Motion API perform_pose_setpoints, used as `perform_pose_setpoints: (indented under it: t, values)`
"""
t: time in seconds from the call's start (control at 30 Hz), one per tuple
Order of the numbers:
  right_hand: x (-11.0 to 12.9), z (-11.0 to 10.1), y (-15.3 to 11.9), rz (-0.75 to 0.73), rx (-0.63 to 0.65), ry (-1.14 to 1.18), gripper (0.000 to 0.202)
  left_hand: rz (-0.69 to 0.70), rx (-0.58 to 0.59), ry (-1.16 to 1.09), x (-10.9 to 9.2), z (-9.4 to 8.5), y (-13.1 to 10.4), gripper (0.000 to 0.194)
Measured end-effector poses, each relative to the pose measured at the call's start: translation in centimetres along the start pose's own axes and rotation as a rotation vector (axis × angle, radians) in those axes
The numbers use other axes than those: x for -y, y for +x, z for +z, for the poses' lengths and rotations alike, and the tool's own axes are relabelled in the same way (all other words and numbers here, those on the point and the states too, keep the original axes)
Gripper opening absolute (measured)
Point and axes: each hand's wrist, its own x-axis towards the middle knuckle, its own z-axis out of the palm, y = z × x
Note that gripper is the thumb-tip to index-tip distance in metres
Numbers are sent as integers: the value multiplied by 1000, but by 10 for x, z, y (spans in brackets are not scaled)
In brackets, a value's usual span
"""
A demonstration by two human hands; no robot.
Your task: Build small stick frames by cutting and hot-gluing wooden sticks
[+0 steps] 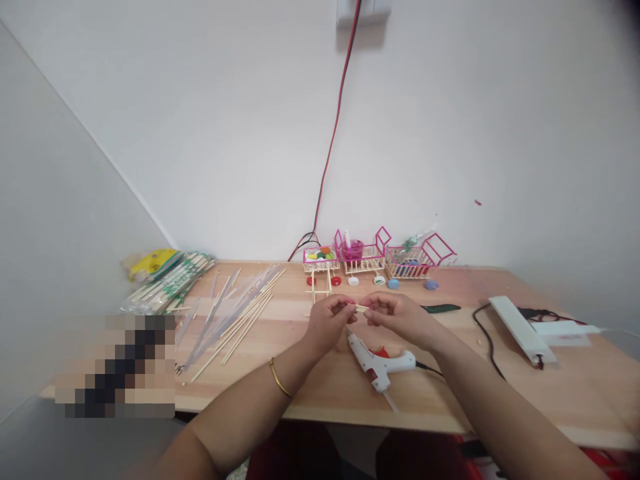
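My left hand (330,323) and my right hand (395,317) meet above the middle of the table. Both are closed in a pinch on short pale wooden sticks (361,308), one end in each hand; how many there are I cannot tell. Just below lies a white hot glue gun (375,363) with a red trigger, its nozzle towards my hands and a clear glue stick (391,401) out of its back. Behind my left hand stands a small frame of pale sticks (321,280), partly hidden by the hand.
Three little stick carts with pink trim (364,257) stand along the wall on bottle-cap wheels. Loose wooden sticks (250,317) and bagged sticks (175,277) lie left. On the right are a white power strip (523,330) with cables and a dark green tool (441,308).
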Motion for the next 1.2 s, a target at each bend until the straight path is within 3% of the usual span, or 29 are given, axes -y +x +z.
perform_pose_setpoints:
  t: [0.17, 0.33, 0.47, 0.6, 0.83, 1.07, 1.2]
  values:
    - [-3, 4, -2, -151, -151, -290, 31, -53, -1, -145, 4, -2, 3, 19]
    - [-5, 4, -2, -139, -110, -266, 20, -32, 62, -121, 8, -2, 4, 19]
    - [-7, 1, 2, -99, -130, -202, 14, 11, 99, 53, 10, -1, 3, 16]
    - [-9, 1, 5, -67, -134, -116, 17, 189, 104, 341, 13, -3, 2, 18]
    - [-9, 0, 5, -52, -21, -150, 16, 330, 104, 610, 15, -6, 3, 19]
    - [-40, -11, 24, -57, -147, -468, 15, 560, -111, 632, 4, -10, -3, 22]
    - [-53, -13, 34, -60, -170, -538, 14, 563, -231, 565, -15, -16, -6, 20]
